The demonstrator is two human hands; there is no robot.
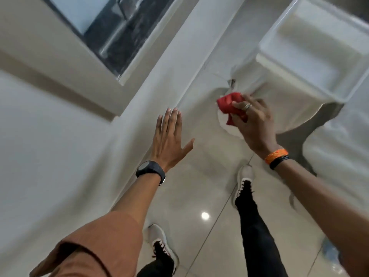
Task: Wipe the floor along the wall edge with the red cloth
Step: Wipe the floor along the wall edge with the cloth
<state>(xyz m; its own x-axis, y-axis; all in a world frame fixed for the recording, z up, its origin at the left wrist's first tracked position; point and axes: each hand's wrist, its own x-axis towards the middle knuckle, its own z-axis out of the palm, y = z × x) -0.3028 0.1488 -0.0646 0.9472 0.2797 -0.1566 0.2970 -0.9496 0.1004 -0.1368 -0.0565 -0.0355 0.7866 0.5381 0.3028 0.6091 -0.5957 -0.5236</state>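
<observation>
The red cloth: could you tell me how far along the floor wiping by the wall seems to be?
Done: the red cloth is bunched in the right hand. In hand: that hand is held out near the toilet while the left hand spreads open by the wall. Left: whether the cloth touches the floor is unclear, so the wall edge seems still to be wiped.

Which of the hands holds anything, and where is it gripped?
Right hand grips the bunched red cloth at its near end; left hand is open, empty.
</observation>
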